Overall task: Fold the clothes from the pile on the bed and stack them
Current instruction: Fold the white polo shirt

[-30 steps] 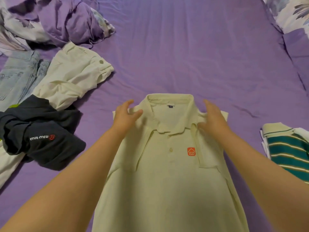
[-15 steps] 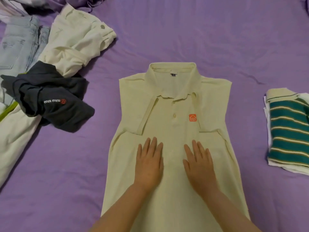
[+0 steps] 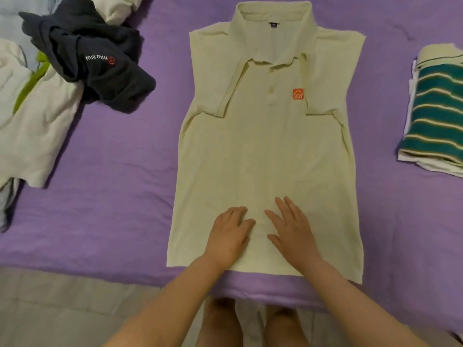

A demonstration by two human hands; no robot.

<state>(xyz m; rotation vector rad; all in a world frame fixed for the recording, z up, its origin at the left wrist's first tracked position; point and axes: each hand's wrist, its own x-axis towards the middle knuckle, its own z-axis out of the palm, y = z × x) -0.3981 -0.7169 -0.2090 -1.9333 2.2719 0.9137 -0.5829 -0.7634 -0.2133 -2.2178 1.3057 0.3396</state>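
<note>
A pale yellow polo shirt (image 3: 265, 151) with an orange house logo lies face up on the purple bed sheet (image 3: 112, 196), both sleeves folded inward over the chest. My left hand (image 3: 229, 236) rests flat on the shirt near its bottom hem, fingers slightly bent. Beside it my right hand (image 3: 292, 230) lies flat with fingers spread on the same lower part. At the right edge sits a folded stack topped by a green striped shirt (image 3: 436, 116).
The unfolded pile lies at the upper left: a dark navy garment (image 3: 100, 63) with white lettering, a cream garment (image 3: 37, 126) with a lime strip, and light blue jeans (image 3: 15, 18). The bed's front edge runs just below the hem, with floor beyond.
Both hands have slid down the shirt from collar to mid chest to the lower hem, smoothing it. The view has tilted down, so the bed edge and floor show.
</note>
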